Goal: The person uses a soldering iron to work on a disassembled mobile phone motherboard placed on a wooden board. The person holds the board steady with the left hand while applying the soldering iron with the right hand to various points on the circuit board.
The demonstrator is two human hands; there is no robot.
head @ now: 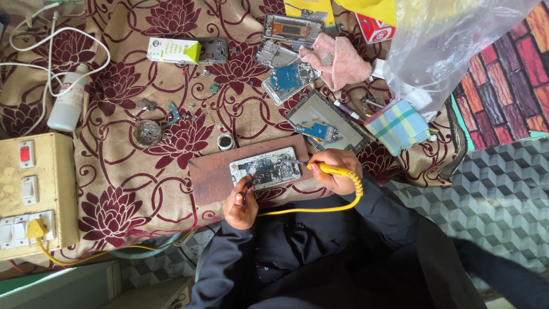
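Accordingly, my right hand (334, 169) gripped the yellow-handled soldering iron (329, 169), tip on the opened silver phone chassis (266, 169) lying on the brown wooden board (209, 174), while my left hand (240, 203) pinched slim dark tweezers (247, 187) steadying the work.

1. Lighting: even, soft daylight; bright overall, no single clear source.
2. Shadows: faint and short beneath the parts on the patterned cloth (131, 189).
3. Glare: pale sheen on the clear plastic bag (452, 40).
4. Focus: sharp at centre; dark sleeves at the bottom lack detail.
5. Distortion: mild wide-angle stretch at the edges.
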